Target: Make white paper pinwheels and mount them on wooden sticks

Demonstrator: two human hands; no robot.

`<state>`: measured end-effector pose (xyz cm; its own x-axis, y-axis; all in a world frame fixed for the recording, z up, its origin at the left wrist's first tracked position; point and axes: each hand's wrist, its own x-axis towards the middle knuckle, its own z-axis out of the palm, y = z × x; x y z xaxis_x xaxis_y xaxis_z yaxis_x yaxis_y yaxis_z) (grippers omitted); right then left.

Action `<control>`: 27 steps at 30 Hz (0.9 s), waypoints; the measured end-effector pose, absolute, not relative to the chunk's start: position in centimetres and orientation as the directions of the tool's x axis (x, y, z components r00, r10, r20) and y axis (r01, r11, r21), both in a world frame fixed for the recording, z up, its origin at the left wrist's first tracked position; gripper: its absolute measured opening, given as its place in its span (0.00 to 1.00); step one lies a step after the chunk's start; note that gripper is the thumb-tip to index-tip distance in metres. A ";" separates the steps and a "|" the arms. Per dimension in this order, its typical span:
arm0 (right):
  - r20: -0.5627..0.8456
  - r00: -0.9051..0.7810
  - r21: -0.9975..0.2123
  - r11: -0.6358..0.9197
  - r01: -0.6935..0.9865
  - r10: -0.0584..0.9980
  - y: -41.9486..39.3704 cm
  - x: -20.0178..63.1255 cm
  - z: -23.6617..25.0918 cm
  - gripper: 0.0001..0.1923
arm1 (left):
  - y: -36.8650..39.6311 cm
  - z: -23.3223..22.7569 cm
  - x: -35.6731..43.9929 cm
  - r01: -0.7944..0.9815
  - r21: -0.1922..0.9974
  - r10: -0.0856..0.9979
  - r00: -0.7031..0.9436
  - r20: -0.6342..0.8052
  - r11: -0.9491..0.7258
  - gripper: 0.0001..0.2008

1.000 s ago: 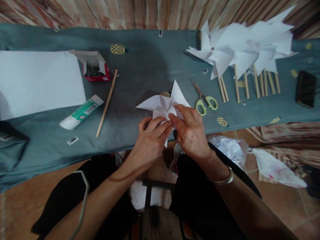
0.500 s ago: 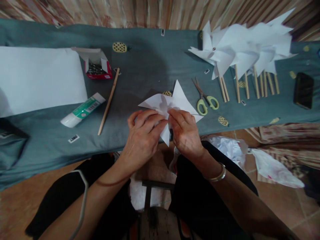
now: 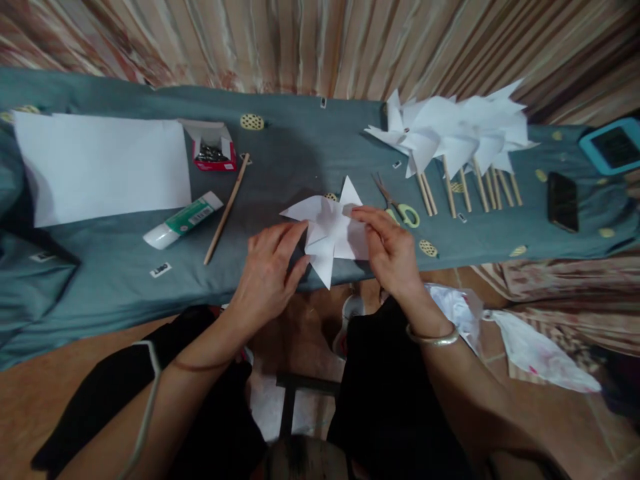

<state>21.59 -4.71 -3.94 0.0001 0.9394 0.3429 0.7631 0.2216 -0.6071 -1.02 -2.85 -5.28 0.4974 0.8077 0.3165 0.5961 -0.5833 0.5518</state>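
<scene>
A white paper pinwheel with folded, pointed blades lies between my hands near the table's front edge. My left hand holds its left side at the fingertips, with the thumb lower down. On the right side, my right hand grips a blade, the thumb partly hidden behind the fingers. Just beyond that hand are scissors with light green handles. A bare wooden stick rests to the left of my left hand.
White paper sheets, a red box of small metal pieces and a glue tube lie left. Finished pinwheels on sticks overlap at the back right. Beyond them are a black phone and a blue-framed device.
My hands have moved apart from the pinwheel's centre to its left and right sides, uncovering its middle. The camera view has shifted, showing more curtain and the blue-framed device.
</scene>
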 end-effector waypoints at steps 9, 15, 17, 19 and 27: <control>0.231 -0.069 -0.310 0.141 0.940 0.971 -5.1 22.8 -3.7 0.24 | -3.3 -5.7 -1.0 0.467 0.682 0.801 0.510 0.313 -0.564 0.28; 0.266 0.040 -0.231 0.023 0.973 0.963 -5.3 21.8 -3.6 0.23 | -2.8 -6.0 -1.3 0.366 0.780 0.819 0.486 0.305 -0.508 0.30; 0.257 0.057 -0.249 0.009 0.968 0.965 -5.3 21.5 -3.6 0.23 | -2.7 -6.0 -1.3 0.352 0.816 0.837 0.480 0.264 -0.459 0.31; 0.241 0.069 -0.298 0.006 0.955 0.968 -5.4 21.0 -3.4 0.22 | -2.6 -5.8 -1.5 0.333 0.846 0.852 0.468 0.235 -0.417 0.31; -0.009 0.080 -0.711 -0.062 0.700 0.997 -6.7 19.0 -2.2 0.19 | 1.5 -6.4 -4.7 0.357 0.855 0.924 0.210 0.318 -0.376 0.31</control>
<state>19.01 -6.65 -2.21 0.0798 0.9968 -0.0087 0.7003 -0.0622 -0.7111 -4.71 1.52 -6.43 0.2097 0.9245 0.3184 0.3570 -0.3755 0.8553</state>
